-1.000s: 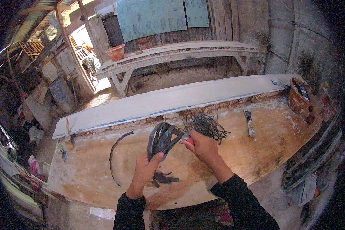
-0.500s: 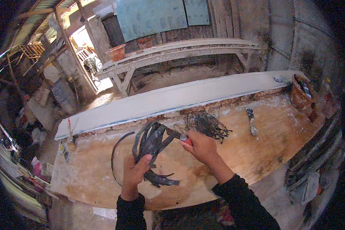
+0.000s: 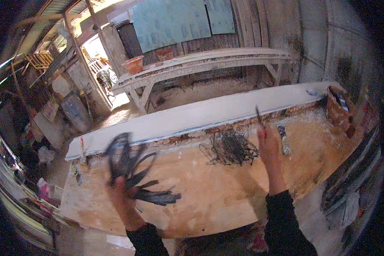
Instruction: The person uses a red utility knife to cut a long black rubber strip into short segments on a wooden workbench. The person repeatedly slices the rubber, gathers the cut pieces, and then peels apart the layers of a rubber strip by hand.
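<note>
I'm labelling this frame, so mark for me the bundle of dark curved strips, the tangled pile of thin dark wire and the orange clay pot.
bundle of dark curved strips (image 3: pixel 134 177): head view, middle of the fanned strips.
tangled pile of thin dark wire (image 3: pixel 231 147): head view, centre of the tangle.
orange clay pot (image 3: pixel 134 65): head view, its front wall.

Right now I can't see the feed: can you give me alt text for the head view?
The left hand holds up a blurred bundle of dark strips over a wooden workbench. The right hand is raised beside a tangle of wire, pinching a thin dark tool. A long white board runs along the bench's far edge.
</note>
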A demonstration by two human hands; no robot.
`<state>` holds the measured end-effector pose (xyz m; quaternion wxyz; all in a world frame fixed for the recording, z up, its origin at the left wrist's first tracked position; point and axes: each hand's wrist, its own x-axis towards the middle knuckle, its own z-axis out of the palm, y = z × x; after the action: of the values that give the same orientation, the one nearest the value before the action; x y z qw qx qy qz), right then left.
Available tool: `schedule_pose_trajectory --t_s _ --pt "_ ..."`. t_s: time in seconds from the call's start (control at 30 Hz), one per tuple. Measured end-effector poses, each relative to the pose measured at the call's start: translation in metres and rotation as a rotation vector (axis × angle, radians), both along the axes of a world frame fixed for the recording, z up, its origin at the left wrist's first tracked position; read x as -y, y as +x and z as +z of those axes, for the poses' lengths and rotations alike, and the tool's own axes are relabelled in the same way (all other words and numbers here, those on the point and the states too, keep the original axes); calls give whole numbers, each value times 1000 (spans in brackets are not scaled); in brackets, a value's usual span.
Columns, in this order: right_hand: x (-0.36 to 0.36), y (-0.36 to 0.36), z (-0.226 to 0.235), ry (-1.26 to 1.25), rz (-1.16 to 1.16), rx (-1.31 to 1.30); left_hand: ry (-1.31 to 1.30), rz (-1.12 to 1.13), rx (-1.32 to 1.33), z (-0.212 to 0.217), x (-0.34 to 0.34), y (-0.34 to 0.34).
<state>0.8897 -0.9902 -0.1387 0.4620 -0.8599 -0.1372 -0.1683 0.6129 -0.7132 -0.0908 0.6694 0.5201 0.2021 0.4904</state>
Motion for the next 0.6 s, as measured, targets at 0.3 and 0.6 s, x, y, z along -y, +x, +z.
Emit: schedule_pose_trajectory --t_s 0.3,0.6 --pt "-54 -53 -16 -123 352 59 853 104 -539 -31 10 62" --pt "-59 -93 -26 -197 626 62 1241 138 -590 -71 26 86"
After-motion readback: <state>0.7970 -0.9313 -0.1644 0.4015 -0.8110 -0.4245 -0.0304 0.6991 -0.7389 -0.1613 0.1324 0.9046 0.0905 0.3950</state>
